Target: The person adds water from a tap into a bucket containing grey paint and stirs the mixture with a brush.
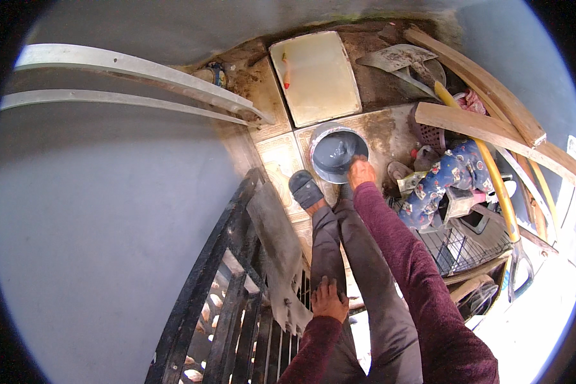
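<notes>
— Where is the grey bucket [336,152] found?
— On the tiled floor [276,157], beside the sandal [306,189]; its rim is gripped by the right hand [361,171].
— And the left hand [329,299]?
— It is laid flat, fingers spread, on the thigh [329,256].

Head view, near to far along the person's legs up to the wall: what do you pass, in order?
left hand resting on the thigh → dark sandal → right hand on the rim of the grey bucket → pale rectangular tray by the wall.
</notes>
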A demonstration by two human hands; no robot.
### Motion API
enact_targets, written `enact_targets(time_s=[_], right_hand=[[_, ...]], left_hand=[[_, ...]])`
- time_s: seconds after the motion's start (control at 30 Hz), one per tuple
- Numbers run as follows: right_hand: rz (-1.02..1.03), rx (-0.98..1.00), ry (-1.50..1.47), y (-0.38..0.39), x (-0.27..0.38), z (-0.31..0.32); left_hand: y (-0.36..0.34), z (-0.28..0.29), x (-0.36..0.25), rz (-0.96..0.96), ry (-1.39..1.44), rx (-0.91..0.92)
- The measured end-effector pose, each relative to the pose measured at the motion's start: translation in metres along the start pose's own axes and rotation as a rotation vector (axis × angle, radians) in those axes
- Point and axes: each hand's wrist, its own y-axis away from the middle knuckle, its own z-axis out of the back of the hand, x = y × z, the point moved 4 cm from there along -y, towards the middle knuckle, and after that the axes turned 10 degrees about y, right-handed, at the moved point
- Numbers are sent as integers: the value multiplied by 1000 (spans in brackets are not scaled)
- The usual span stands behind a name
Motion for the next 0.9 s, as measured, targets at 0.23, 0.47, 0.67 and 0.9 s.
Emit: enact_targets(time_s=[0.23, 0.47, 0.67, 0.9], right_hand=[[-62, -101, -161, -7, -5, 15], [232, 185, 409, 13, 8, -12], [171, 63, 59, 4, 3, -40], [219, -136, 126, -20, 16, 9]], left_hand=[[-1, 1, -2, -21, 21, -2], [0, -2, 3, -27, 22, -35], [-2, 3, -9, -61, 35, -45], [2, -1, 2, -26, 27, -45]])
